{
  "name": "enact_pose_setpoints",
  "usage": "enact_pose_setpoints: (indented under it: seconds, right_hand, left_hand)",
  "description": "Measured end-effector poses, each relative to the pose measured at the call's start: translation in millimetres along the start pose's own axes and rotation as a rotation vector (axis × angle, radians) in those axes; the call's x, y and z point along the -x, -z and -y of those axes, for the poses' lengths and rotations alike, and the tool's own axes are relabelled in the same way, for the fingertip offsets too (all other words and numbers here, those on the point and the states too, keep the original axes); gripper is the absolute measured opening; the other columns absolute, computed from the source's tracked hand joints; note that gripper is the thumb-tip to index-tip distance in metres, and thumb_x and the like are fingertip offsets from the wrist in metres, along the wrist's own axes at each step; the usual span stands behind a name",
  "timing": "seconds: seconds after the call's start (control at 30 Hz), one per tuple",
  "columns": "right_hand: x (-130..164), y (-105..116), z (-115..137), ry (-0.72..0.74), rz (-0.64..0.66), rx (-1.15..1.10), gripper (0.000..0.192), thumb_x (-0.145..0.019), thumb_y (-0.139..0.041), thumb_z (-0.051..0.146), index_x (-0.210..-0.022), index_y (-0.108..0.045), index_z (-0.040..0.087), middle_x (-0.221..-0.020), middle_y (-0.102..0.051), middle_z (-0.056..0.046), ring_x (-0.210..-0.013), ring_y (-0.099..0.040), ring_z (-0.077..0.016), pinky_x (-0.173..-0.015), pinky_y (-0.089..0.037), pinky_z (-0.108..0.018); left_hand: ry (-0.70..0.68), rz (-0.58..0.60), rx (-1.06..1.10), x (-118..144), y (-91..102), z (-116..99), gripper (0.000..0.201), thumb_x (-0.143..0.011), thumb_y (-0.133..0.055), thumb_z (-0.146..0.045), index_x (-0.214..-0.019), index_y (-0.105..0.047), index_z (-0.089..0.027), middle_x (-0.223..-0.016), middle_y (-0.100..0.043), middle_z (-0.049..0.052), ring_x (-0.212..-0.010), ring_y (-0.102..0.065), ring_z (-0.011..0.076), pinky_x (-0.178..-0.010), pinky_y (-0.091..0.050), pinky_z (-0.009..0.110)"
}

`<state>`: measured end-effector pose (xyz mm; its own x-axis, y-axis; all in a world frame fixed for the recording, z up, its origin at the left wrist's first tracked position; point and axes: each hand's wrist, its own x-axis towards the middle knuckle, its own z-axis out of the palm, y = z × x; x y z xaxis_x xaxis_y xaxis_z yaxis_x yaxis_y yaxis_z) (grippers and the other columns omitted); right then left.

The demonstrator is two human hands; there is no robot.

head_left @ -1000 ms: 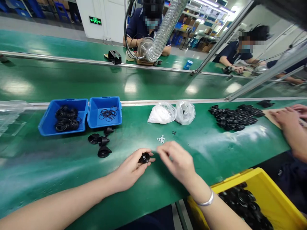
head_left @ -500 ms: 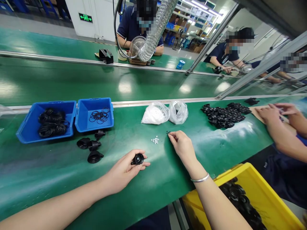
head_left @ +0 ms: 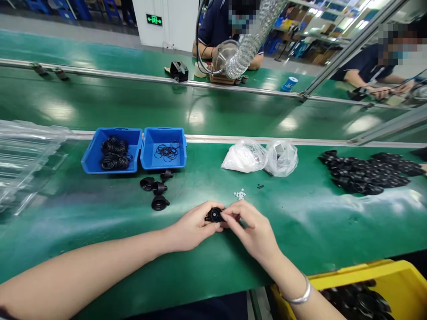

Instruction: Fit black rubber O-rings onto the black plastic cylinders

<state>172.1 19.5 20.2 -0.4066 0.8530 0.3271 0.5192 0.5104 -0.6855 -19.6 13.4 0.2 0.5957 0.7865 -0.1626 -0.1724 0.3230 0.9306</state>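
My left hand (head_left: 196, 226) grips a small round black plastic part (head_left: 214, 215) just above the green bench (head_left: 100, 222). My right hand (head_left: 251, 229) has its fingertips pinched against the right side of that same part; whether it holds a tiny piece is hidden by the fingers. Just beyond the hands lie a small cluster of white bits (head_left: 239, 194) and a few tiny black bits (head_left: 260, 186).
Three black funnel-shaped parts (head_left: 156, 189) lie left of centre. Behind them stand two blue bins, one with thick black rings (head_left: 113, 153), one with thin O-rings (head_left: 167, 151). Two plastic bags (head_left: 260, 156), a heap of black parts (head_left: 367, 171), a yellow crate (head_left: 360, 293), clear trays (head_left: 23, 155). Other people sit across the conveyor.
My right hand came back from the tiny black bits farther out and now meets the part in my left hand. The camera view swung to the left.
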Motion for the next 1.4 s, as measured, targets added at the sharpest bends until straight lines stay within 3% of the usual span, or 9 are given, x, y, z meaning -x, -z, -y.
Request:
enact_pose_setpoints:
  seconds: [0.13,0.3,0.6,0.77,1.23,1.4]
  right_hand:
    - [-1,-14,7,0.057,0.039,-0.004,0.008,-0.092,-0.056,0.012,-0.093,-0.061,0.019,-0.086,-0.059,-0.004,-0.079,-0.06,-0.0147,-0.07,-0.05,-0.027]
    - [-1,-12,5,0.081,0.045,0.027,0.011,-0.092,-0.056,0.012,-0.097,-0.063,0.019,-0.087,-0.06,-0.005,-0.08,-0.062,-0.0156,-0.068,-0.053,-0.027]
    - [11,-10,1,0.202,0.113,0.19,0.03,-0.091,-0.055,0.005,-0.119,-0.058,0.015,-0.1,-0.06,-0.011,-0.095,-0.061,-0.0193,-0.081,-0.057,-0.033]
    - [15,-10,1,0.332,0.126,0.355,0.04,-0.089,-0.056,0.004,-0.128,-0.053,0.011,-0.101,-0.061,-0.015,-0.092,-0.061,-0.0229,-0.077,-0.058,-0.037]
    - [14,-11,2,0.318,0.182,0.348,0.049,-0.088,-0.054,0.008,-0.136,-0.05,0.015,-0.1,-0.063,-0.013,-0.088,-0.063,-0.0244,-0.072,-0.058,-0.038]
    - [16,-9,1,0.243,0.166,0.271,0.051,-0.088,-0.053,0.006,-0.137,-0.049,0.018,-0.105,-0.06,-0.013,-0.095,-0.061,-0.0235,-0.077,-0.057,-0.037]
  left_hand:
    - [-0.014,0.005,-0.062,1,1.6,-1,0.027,-0.089,-0.054,-0.021,-0.116,-0.05,-0.016,-0.106,-0.056,0.007,-0.101,-0.059,0.021,-0.089,-0.05,0.038]
    - [-0.006,-0.001,-0.132,1,2.3,-4,0.024,-0.088,-0.055,-0.019,-0.112,-0.052,-0.015,-0.102,-0.056,0.006,-0.095,-0.058,0.0197,-0.083,-0.049,0.035]
    - [0.023,-0.013,-0.131,1,3.4,-7,0.035,-0.086,-0.053,-0.015,-0.12,-0.05,-0.014,-0.112,-0.058,0.01,-0.104,-0.059,0.0238,-0.089,-0.049,0.04]
    - [0.03,-0.041,-0.149,0,4.6,-6,0.034,-0.086,-0.053,-0.015,-0.12,-0.049,-0.015,-0.111,-0.057,0.01,-0.102,-0.06,0.0229,-0.089,-0.05,0.039]
    - [0.046,-0.054,-0.182,0,7.9,-6,0.035,-0.086,-0.052,-0.012,-0.12,-0.049,-0.02,-0.114,-0.056,0.007,-0.104,-0.059,0.0204,-0.092,-0.051,0.036]
    - [0.057,-0.051,-0.148,0,8.0,-6,0.034,-0.086,-0.053,-0.013,-0.12,-0.05,-0.018,-0.114,-0.056,0.008,-0.105,-0.059,0.0208,-0.093,-0.05,0.038]
